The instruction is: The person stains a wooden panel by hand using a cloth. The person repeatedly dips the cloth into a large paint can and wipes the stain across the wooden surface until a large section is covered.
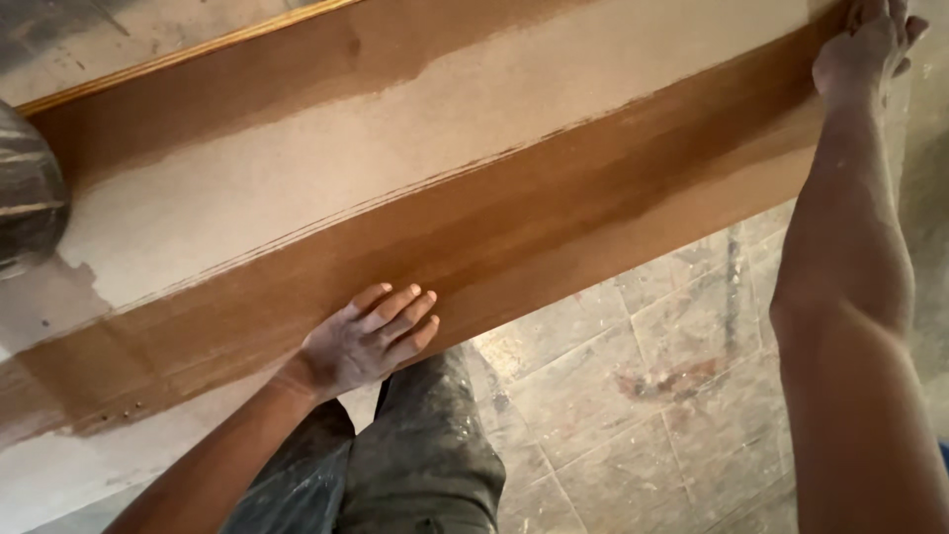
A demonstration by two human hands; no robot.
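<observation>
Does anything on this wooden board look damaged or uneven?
Yes. The wooden board is unevenly coloured: dark brown bands beside pale, dusty patches with ragged edges. The left hand lies flat on it; the right hand holds its far end.

Dusty stained tile floor (633,396) below.

board (474,198): wood, a long flat panel; brown bands look smooth with fine straight grain and a faint sheen
pale bands of the board: matt, chalky, dusty-looking, with ragged edges against the brown
far edge at 11 o'clock: thin strip of lighter, glossier wood
left hand (364,339): bare skin powdered with pale dust, lying flat on the brown band
right hand (862,49): bare skin, dusty, at the board's end at 1 o'clock
trousers (415,465): dark cloth, matt, speckled with pale dust
floor (672,376): hard tiles at 5 o'clock, dull, scuffed, stained reddish in patches
</observation>
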